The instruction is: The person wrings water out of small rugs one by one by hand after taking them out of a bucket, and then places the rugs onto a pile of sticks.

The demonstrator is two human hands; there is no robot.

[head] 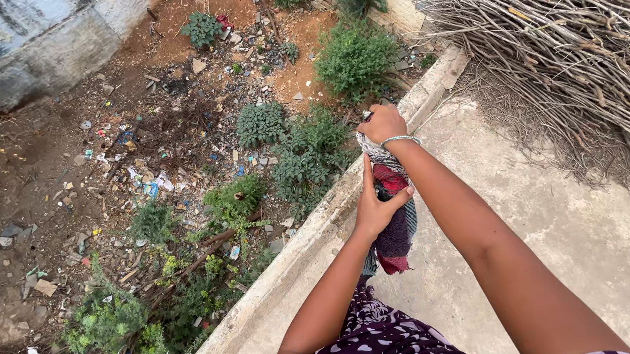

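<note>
Right hand [382, 124] grips top of twisted cloth [392, 193], left hand [375, 208] clenches its middle; at concrete ledge [313, 238], loose grip risks dropping cloth over edge

I stand on a concrete rooftop [562, 224] outdoors: stacked dry sticks [568, 26] beside me, a littered dirt yard [101, 165] with shrubs [305, 147] below.

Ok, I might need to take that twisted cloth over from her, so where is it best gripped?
Judging by its pose, take the twisted cloth at its free lower end, from below. It hangs upright as a tight roll; the right hand clamps the top and the left hand wraps the middle.
</note>
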